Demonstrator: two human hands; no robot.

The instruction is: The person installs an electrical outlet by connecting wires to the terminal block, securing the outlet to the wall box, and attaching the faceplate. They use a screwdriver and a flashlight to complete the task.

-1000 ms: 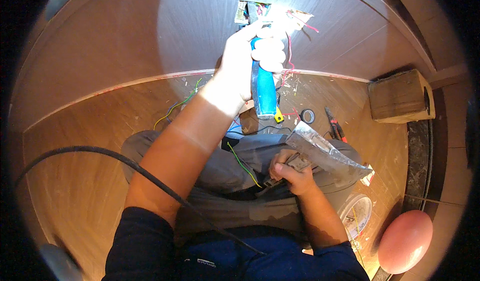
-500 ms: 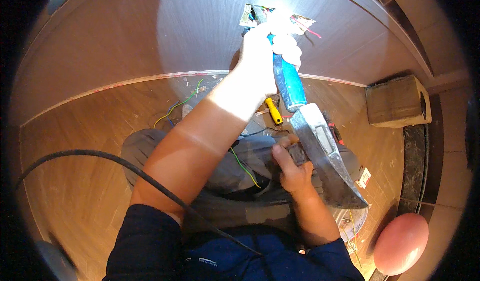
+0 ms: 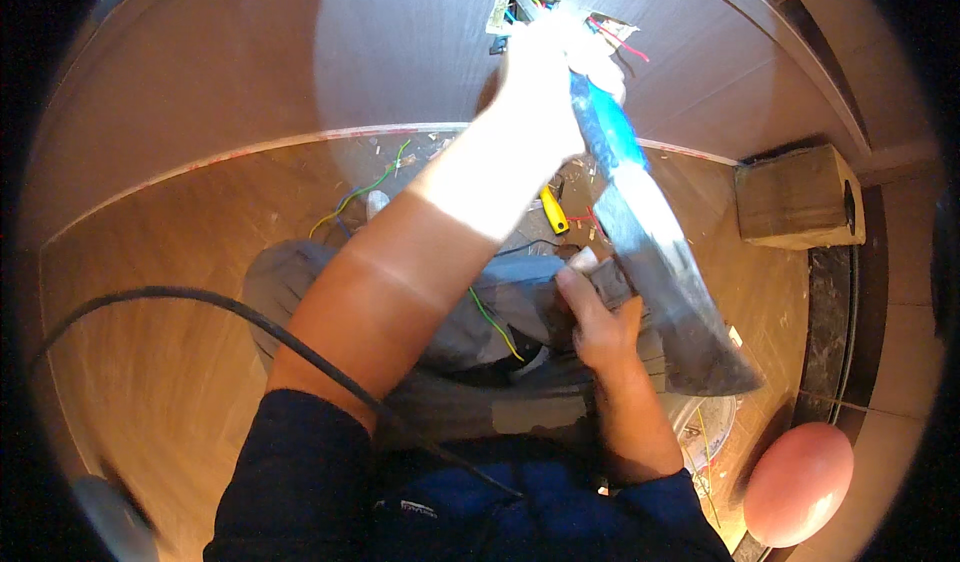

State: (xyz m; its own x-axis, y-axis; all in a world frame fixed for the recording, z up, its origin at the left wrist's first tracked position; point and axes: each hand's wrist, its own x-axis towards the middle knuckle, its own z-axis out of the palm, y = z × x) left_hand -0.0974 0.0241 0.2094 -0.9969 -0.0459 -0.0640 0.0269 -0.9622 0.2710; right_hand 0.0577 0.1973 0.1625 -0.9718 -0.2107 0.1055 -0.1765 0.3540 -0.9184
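Note:
My left hand (image 3: 545,67), washed out by bright light, is wrapped round the blue handle of a knife (image 3: 665,272). Its broad grey blade slants down and right toward me and looks smeared by motion. The fingers are at a cut-out (image 3: 615,32) in the grey wood-grain panel, where red, blue and other wires stick out; the hand hides part of it. Low over my lap, my right hand (image 3: 605,332) is closed, thumb up, beside the blade. What it holds looks greyish with a pale end, but I cannot make it out.
A yellow-handled tool (image 3: 553,210) lies on the floor among scraps. Green-yellow wire (image 3: 360,194) lies left of it. A cardboard box (image 3: 790,202) stands at right, a pink balloon (image 3: 800,487) lower right. A black cable (image 3: 240,312) arches across my left arm.
My left hand has moved slightly up and right, swinging the knife blade to the right. My right hand has shifted a little to the right.

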